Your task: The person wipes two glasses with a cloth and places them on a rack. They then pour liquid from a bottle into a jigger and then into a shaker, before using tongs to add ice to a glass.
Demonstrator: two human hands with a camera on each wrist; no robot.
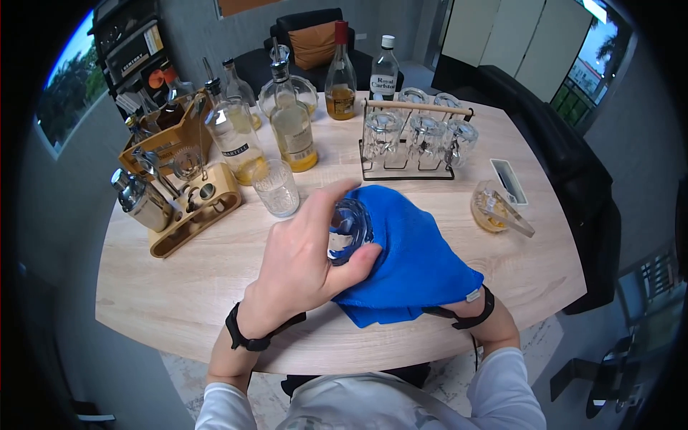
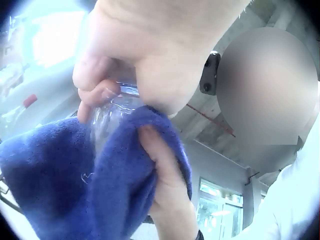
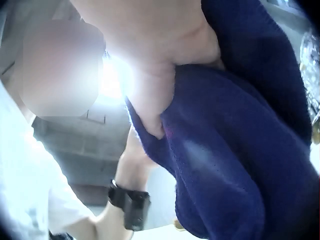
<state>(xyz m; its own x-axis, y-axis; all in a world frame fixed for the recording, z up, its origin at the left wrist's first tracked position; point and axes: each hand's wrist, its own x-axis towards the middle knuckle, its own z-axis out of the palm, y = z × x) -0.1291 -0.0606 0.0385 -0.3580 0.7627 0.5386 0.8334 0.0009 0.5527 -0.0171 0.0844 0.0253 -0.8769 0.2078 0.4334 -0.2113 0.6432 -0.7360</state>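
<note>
My left hand (image 1: 301,251) curls its fingers and thumb around the end of a clear drinking glass (image 1: 350,228). The other end of the glass is wrapped in a blue cloth (image 1: 423,251), which hangs in folds above the table. Beneath that cloth, my right hand (image 3: 155,55) grips it around the glass; the head view hides most of this hand. In the left wrist view, the right thumb (image 2: 162,157) presses along the cloth beside the glass. A cut-glass tumbler (image 1: 276,190) stands on the table just beyond my left hand.
Several bottles (image 1: 294,132) stand at the back left, by a wooden bar-tool stand (image 1: 222,204) with a shaker (image 1: 143,201). A metal rack (image 1: 408,178) holds upturned glasses. On the right lie a small bowl with tongs (image 1: 491,208) and a narrow tray (image 1: 502,168).
</note>
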